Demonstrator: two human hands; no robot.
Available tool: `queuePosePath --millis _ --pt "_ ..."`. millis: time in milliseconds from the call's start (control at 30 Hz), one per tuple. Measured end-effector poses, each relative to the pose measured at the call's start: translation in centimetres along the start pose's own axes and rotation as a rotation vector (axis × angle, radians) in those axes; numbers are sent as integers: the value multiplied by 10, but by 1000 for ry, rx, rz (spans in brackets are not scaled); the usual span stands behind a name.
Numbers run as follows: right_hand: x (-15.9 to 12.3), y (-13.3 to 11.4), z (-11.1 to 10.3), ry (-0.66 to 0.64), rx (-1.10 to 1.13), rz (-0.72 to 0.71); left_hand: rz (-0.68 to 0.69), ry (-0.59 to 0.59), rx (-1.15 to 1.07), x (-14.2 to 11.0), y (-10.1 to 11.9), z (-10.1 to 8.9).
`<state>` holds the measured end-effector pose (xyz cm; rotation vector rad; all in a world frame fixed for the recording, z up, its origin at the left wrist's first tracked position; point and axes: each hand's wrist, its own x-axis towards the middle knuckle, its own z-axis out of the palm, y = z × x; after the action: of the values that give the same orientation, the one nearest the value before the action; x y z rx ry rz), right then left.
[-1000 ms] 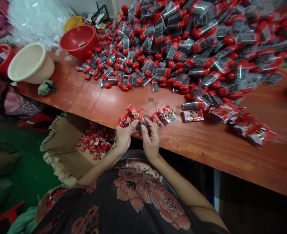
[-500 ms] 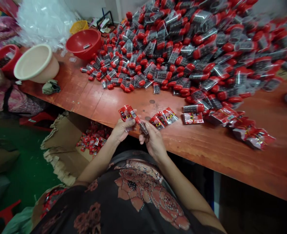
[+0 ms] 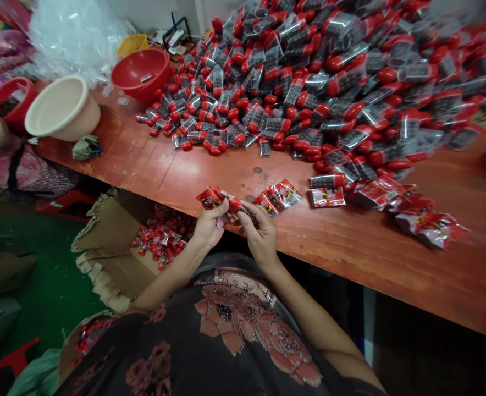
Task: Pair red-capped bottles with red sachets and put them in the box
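Observation:
My left hand (image 3: 208, 225) is closed on a small stack of red printed packets (image 3: 216, 197) at the table's near edge. My right hand (image 3: 261, 233) is pinched on a small dark item (image 3: 243, 212) that reaches into the open end of the top packet. Just beyond my hands lie two more red packets (image 3: 278, 196) on the wooden table (image 3: 210, 170). A huge heap of red-capped clear containers (image 3: 329, 77) covers the far half of the table.
A row of filled red packets (image 3: 408, 209) lies to the right. A cream bowl (image 3: 61, 107), a red bowl (image 3: 139, 71) and a red tub (image 3: 7, 99) stand at the left. A torn cardboard box (image 3: 123, 242) with packets sits on the floor under the table edge.
My left hand tilted the packets up and then lowered them flatter. My right hand drew the small item back slightly, then brought it in to the packet's mouth again.

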<state>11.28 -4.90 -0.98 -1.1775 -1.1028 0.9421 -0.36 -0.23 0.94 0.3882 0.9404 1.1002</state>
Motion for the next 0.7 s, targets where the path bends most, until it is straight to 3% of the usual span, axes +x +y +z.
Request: queuePosePath --millis 133,333,700 --pt "-3 4 -1 13 -119 -131 -81 23 -129 -3 -5 5" --pt "-1 7 -5 -34 -310 -332 -89 118 -240 -5 -9 9" --pt "-3 9 -4 -23 -412 -430 -97 164 -237 -7 -10 10"
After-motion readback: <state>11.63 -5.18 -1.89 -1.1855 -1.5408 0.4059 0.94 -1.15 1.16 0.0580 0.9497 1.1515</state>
